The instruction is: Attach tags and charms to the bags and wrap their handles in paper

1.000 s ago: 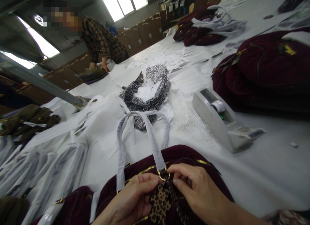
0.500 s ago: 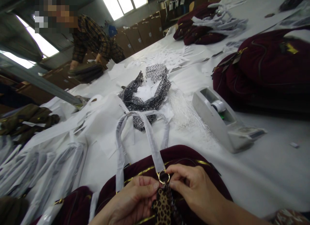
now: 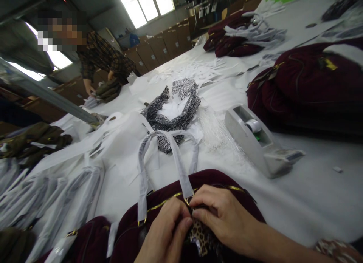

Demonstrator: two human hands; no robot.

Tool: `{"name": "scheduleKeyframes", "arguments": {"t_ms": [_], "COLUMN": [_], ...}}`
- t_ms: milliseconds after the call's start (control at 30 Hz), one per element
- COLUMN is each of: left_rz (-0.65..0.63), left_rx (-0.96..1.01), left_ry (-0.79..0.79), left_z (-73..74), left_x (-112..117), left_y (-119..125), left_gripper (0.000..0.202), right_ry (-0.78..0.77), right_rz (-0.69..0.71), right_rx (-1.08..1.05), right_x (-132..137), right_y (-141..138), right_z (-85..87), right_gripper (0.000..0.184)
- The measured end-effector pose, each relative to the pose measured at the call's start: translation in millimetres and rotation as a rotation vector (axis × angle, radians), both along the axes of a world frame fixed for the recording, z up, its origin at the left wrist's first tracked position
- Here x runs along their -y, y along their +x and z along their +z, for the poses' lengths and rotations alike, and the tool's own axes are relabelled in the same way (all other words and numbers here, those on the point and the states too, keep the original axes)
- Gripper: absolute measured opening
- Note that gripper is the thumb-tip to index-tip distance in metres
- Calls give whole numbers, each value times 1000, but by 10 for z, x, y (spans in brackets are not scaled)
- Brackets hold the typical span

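A maroon handbag [image 3: 214, 177] with gold zips lies in front of me, its handles [image 3: 178, 163] wrapped in white paper. From the gold ring [image 3: 187, 199] at a handle's base hangs a leopard-print bag charm [image 3: 200, 236]. My right hand [image 3: 227, 217] pinches the top of the charm just below that ring. Close beside it, my left hand [image 3: 168, 231] has thumb and fingers closed at the charm's upper left edge. The fingers hide the exact join between charm and ring.
A grey tape dispenser [image 3: 251, 142] stands right of the bag. Beyond lies crumpled black-and-white patterned cloth [image 3: 185, 117]. More maroon bags [image 3: 306, 81] are at the right, wrapped handles [image 3: 79, 191] at the left. Across the table a person in a plaid shirt [image 3: 99, 53] handles olive bags [image 3: 109, 90].
My left hand has turned over, knuckles now up, and closed in beside the right. The charm hangs more covered by my fingers. The co-worker's hands have moved on the olive bags.
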State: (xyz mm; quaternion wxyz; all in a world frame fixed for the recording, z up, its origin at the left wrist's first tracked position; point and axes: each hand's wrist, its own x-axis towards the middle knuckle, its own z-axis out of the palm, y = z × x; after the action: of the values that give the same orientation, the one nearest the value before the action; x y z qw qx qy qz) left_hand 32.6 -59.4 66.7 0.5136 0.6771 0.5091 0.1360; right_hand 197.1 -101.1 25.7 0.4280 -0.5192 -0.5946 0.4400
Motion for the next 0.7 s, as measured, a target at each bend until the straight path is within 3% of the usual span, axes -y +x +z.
{"name": "scheduleKeyframes", "arguments": {"t_ms": [167,400,567,700], "left_rz": [63,254,323,319], "left_rx": [70,119,251,284], "left_ry": [-5,28,-159,-302], "left_z": [28,-289,-487,-515], "left_x": [65,165,202,168], "left_y": [34,105,92,6], "left_gripper": [23,27,30,34], "right_ry": [10,-205,-237,-255], "right_rz": [50,1,5,39], "right_rx": [-74,-203,-463,-519], "right_x": [29,105,93,66], "right_y": [-30,-43,-19,18], "right_z": [67,25,-61,-60], "right_gripper": [13,17,21,25]}}
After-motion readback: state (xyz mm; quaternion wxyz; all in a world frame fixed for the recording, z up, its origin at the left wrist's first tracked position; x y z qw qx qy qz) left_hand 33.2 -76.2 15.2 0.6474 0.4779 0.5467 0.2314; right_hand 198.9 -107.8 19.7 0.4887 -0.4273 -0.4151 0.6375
